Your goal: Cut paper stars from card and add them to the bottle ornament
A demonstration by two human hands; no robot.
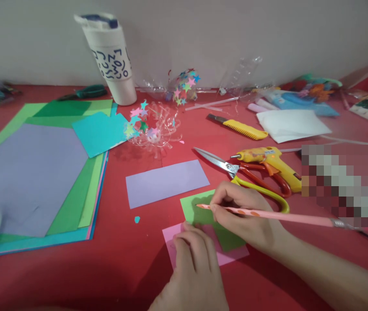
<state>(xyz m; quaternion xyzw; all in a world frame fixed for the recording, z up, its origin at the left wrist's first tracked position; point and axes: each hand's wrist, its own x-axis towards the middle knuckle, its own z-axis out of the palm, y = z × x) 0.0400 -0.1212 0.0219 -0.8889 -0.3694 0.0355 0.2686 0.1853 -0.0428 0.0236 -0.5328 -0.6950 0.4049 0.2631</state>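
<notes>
While the left hand [193, 259] lies flat, pinning the pink paper [232, 255] on the red surface [132, 268], the right hand [245, 211] pinches a pink pencil [284, 216] over the green paper [199, 207].

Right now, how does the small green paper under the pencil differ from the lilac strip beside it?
The green paper is squarish; the lilac strip is a longer rectangle. The green paper overlaps a pink paper and lies partly under the right hand holding the pencil; the lilac strip lies bare and untouched on the red table. Both lie flat.
</notes>
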